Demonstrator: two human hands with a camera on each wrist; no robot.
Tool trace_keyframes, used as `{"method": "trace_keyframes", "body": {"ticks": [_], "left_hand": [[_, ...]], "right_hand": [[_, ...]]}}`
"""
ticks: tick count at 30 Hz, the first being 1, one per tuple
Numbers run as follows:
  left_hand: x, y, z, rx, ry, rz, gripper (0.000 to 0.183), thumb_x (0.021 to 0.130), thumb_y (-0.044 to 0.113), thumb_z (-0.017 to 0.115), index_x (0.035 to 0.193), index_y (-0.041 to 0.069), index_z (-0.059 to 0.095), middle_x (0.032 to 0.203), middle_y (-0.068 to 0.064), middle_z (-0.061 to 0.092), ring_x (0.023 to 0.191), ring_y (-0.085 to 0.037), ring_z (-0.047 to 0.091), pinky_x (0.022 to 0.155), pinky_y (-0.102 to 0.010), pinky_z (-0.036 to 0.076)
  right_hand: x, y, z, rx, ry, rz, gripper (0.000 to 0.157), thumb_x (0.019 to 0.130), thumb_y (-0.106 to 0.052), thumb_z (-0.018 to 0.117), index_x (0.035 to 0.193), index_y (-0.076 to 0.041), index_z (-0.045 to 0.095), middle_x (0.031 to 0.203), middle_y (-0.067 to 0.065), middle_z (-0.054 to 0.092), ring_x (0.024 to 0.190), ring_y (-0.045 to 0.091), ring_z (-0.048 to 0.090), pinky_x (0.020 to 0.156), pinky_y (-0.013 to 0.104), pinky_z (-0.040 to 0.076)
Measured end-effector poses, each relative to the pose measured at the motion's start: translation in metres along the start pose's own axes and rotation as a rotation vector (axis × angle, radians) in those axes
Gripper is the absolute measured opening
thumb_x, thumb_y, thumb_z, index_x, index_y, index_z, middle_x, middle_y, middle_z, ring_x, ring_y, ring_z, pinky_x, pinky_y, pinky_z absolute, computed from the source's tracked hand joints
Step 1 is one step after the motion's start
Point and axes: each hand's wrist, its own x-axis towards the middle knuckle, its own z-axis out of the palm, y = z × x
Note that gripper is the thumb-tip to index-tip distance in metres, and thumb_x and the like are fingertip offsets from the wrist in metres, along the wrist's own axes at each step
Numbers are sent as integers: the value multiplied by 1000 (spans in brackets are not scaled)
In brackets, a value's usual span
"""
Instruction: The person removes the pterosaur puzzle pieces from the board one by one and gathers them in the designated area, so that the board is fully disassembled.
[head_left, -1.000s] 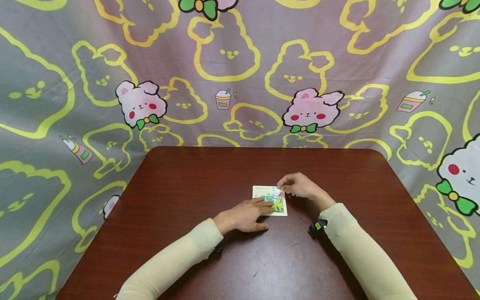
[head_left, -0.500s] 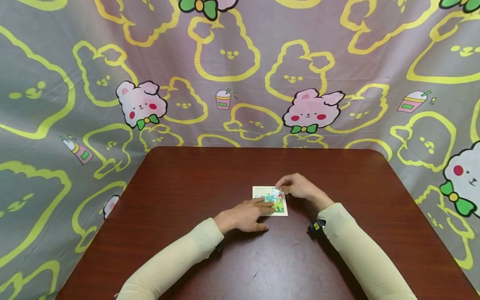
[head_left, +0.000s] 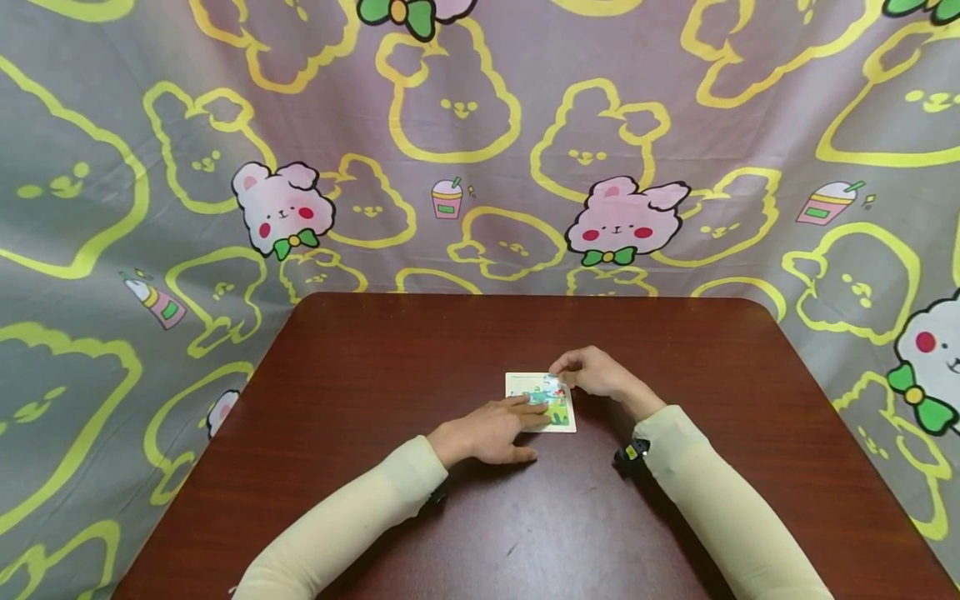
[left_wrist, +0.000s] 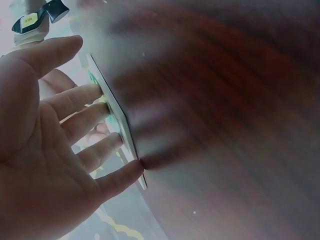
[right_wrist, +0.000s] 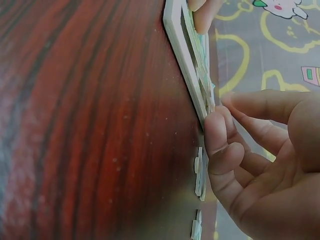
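A small square jigsaw puzzle (head_left: pixel 555 413) with a colourful picture and pale frame (right_wrist: pixel 179 42) lies flat on the table. My left hand (head_left: pixel 491 432) rests on it with fingers spread, covering its lower left part. In the left wrist view, the straight fingertips (left_wrist: pixel 116 141) touch the puzzle's face. At the far right corner, the right hand (head_left: pixel 600 372) pinches a puzzle piece (head_left: pixel 555 380) between thumb and curled fingers. The right wrist view shows those fingers right at the frame's edge, with pieces standing slightly proud of it; the fingers hide much of the pinched piece.
Two loose puzzle pieces, a nearer one (right_wrist: pixel 200 174) and a farther one (right_wrist: pixel 197 226), lie on the table beside the right hand. The dark brown wooden table (head_left: pixel 390 350) reaches back to a patterned curtain (head_left: pixel 450 250) hanging behind and around it.
My right hand has shifted slightly left along the puzzle's far right corner. The left hand has stayed in place on the puzzle.
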Motion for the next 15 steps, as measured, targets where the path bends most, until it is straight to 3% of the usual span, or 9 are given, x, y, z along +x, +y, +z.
{"method": "trace_keyframes", "body": {"ticks": [15], "left_hand": [[0, 0, 1, 19, 3, -6, 62, 97, 44, 60, 152, 21, 44, 162, 4, 35, 152, -28, 30, 122, -41, 32]], "right_hand": [[2, -1, 4, 55, 49, -11, 18, 88, -3, 65, 104, -4, 74, 80, 7, 69, 61, 18, 56, 51, 27, 45]]}}
